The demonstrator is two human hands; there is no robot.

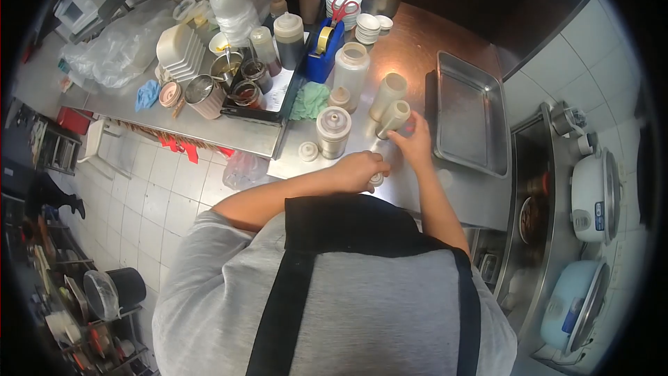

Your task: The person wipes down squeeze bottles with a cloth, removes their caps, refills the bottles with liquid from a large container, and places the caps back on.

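Observation:
My right hand [415,138] is curled round the lower side of a small open squeeze bottle [394,117] on the steel counter. Near the counter's front edge, my left hand [360,170] has its fingers closed on a small whitish cap [376,179], partly hidden by them. A wider open bottle [390,94] stands just behind the small one. To the left are a capped squeeze bottle [333,132], a loose nozzle cap [308,151] and a large open bottle [351,69] with another nozzle cap [339,98] before it.
A metal tray [473,115] lies at the right. Left of the bottles are a green cloth [311,100], a blue tape dispenser [324,52] and a black tray [261,113] with sauce jars. White bowls [367,28] are stacked behind. Rice cookers [591,195] line the far right.

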